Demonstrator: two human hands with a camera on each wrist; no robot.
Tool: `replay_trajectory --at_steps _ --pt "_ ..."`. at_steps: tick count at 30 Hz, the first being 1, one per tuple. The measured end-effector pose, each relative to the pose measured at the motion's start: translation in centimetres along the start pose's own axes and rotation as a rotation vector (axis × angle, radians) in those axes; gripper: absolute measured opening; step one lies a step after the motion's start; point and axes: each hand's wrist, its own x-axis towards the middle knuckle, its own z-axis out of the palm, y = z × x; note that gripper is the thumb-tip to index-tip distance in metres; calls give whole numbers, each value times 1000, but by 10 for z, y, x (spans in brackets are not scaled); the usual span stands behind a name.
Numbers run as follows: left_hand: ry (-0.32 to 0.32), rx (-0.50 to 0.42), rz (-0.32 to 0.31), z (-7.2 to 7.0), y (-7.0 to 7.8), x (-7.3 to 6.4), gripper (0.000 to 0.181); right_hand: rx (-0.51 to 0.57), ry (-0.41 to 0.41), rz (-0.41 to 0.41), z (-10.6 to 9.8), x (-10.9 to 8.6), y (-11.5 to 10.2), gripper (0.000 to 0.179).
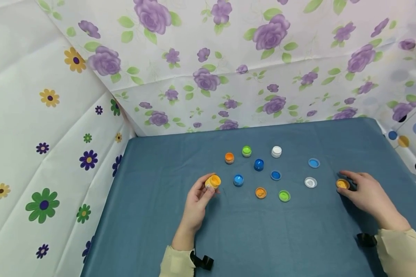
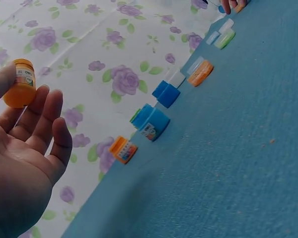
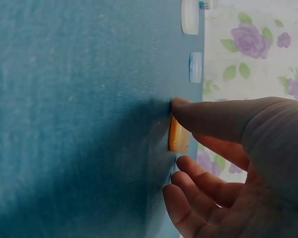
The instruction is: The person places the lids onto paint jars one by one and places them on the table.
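Note:
My left hand [image 1: 195, 206] holds a small yellow paint jar [image 1: 213, 181] between thumb and fingers, raised above the table. In the left wrist view the yellow jar [image 2: 23, 84] stands upright with a white label, its other fingers loosely bent below. Far to the right, my right hand [image 1: 372, 196] pinches a yellow lid [image 1: 343, 184] on the tabletop, inner side up. In the right wrist view the lid [image 3: 179, 136] shows its edge beside the thumb [image 3: 203, 118], while the remaining fingers curve near the cloth.
On the blue tablecloth [image 1: 152, 215], open jars stand in the middle: orange [image 1: 229, 158], green [image 1: 246, 151], white [image 1: 276, 152] and two blue [image 1: 259, 165]. Loose lids lie to their right and front, among them an orange lid [image 1: 260, 193], a green lid [image 1: 284, 196] and a white lid [image 1: 310, 182].

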Motion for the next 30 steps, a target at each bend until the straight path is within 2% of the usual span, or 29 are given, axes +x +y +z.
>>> replay_trajectory --at_steps 9,13,17,21,23,30 --pt "23 -54 -10 1 -3 3 34 24 28 -36 3 0 1 48" --pt "35 -54 -20 3 -1 7 34 37 22 1 0 0 2 50" --pt "49 -52 -28 6 1 14 33 123 52 69 -7 -2 -5 59" --pt "60 -51 -26 9 3 22 32 239 99 113 -14 -1 -25 66" --pt "65 -52 -22 11 4 26 32 308 118 109 -17 1 -39 65" --pt "63 -55 -19 20 8 33 32 576 196 15 -21 -2 -97 38"
